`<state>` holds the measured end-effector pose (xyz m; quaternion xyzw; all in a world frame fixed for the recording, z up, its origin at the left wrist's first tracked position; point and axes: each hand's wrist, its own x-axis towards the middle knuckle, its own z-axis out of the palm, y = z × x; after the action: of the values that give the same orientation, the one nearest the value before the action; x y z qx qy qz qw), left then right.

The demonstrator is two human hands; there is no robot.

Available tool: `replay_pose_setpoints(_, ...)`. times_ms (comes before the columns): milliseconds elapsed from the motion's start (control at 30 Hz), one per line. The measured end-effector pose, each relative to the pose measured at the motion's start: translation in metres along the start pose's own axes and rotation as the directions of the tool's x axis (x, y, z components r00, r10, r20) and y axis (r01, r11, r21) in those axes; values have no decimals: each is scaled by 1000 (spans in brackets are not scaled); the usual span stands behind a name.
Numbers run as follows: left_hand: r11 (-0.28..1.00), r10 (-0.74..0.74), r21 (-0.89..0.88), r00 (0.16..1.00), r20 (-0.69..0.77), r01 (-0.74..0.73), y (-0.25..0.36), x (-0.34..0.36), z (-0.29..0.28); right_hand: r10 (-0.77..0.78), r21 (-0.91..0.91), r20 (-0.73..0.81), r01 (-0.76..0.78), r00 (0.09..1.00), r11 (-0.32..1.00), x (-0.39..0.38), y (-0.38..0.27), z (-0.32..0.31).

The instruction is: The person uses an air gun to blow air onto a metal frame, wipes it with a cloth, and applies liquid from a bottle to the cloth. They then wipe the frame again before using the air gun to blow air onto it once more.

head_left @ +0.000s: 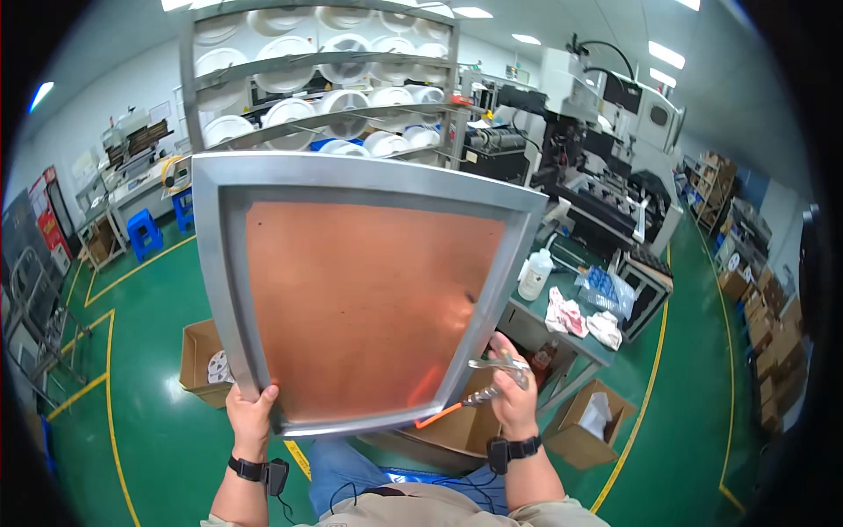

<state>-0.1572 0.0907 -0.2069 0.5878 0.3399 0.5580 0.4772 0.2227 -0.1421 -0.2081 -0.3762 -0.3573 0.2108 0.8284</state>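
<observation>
A large silver metal frame point(369, 178) with a flat copper-coloured sheet point(360, 299) in it is tilted up in front of me. My left hand point(248, 411) grips its lower left corner, thumb over the near face. At the lower right side, my right hand point(516, 406) is closed around a small metal air blow gun point(507, 367) with an orange hose point(437, 416) on its fitting. The gun's tip points left toward the frame. Whether the right fingers also touch the frame edge, I cannot tell. A few dark specks show on the sheet.
Open cardboard boxes point(590, 443) stand on the green floor around me. To the right, a small table point(562, 340) bears a white bottle point(535, 274) and stained cloths point(565, 312). A metal rack point(189, 97) of white reels rises ahead; a large machine point(606, 176) stands behind the table.
</observation>
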Motion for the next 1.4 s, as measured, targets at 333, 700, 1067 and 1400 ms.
replay_pose_setpoints(333, 935, 129, -304, 974, -188, -183, 17, 68, 65, -118, 56, 1, 118, 993, 991, -4, -45, 74)
replay_pose_setpoints(700, 778, 176, -554, 950, -259, -296, 76, 125, 140, -444, -198, 367, 535, 818, 822, 5, -113, 205)
replay_pose_setpoints(1067, 600, 336, -716, 925, -180, -357, 165, 121, 162, -631, -183, 564, 826, 533, 533, 24, -188, 268)
replay_pose_setpoints(1400, 616, 392, -630, 877, -276, -473, 203, 128, 162, -651, -28, 568, 802, 504, 596, 14, -216, 282)
